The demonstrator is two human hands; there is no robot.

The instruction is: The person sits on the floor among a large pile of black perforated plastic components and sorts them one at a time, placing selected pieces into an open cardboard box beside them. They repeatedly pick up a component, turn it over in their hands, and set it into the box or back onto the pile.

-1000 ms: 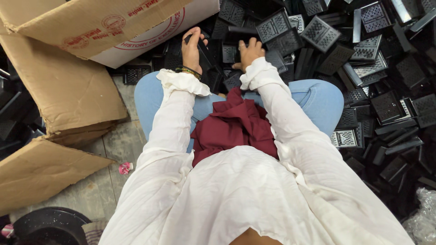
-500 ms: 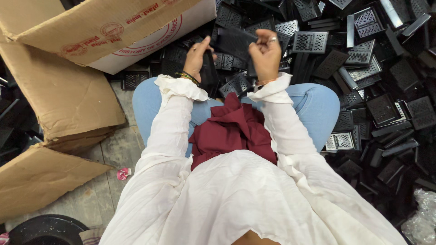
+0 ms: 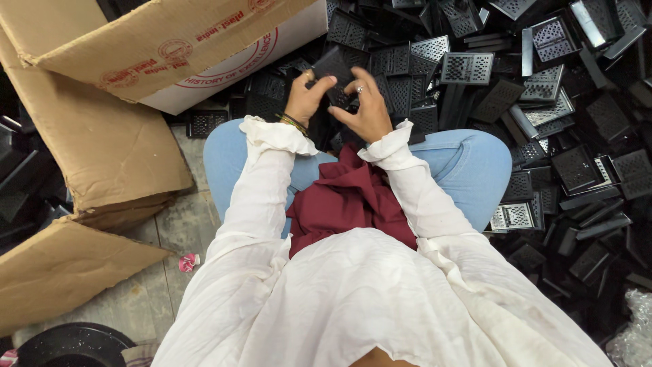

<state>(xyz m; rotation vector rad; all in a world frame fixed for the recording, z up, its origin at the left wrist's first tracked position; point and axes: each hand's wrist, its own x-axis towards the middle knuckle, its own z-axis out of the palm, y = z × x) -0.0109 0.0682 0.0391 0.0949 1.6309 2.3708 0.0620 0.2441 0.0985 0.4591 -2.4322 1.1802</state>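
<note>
Both hands have drawn closer together since the earlier frames and now meet above the knees around a single black perforated part, which has come up off the pile. Left of the fingers, a large brown cardboard box lies tipped with its flaps open; its upper flap carries round red stamps and a curved band of red print on a white panel, and another plain brown flap lies lower left on the floor. A small pink scrap sits on the floor near it. The left hand grips the part's left edge, thumb on top and fingers curled beneath. The right hand, wearing a ring, pinches the part's lower right edge, its fingers bent and close together. Right of and beyond the fingers spreads a big heap of black grille parts, some showing paler, greyish faces. Judging from this, the work looks to be at an early or middle stage: one piece is in hand, the heap remains large, and how many parts are already in the box cannot be told, since its inside is hidden.
</note>
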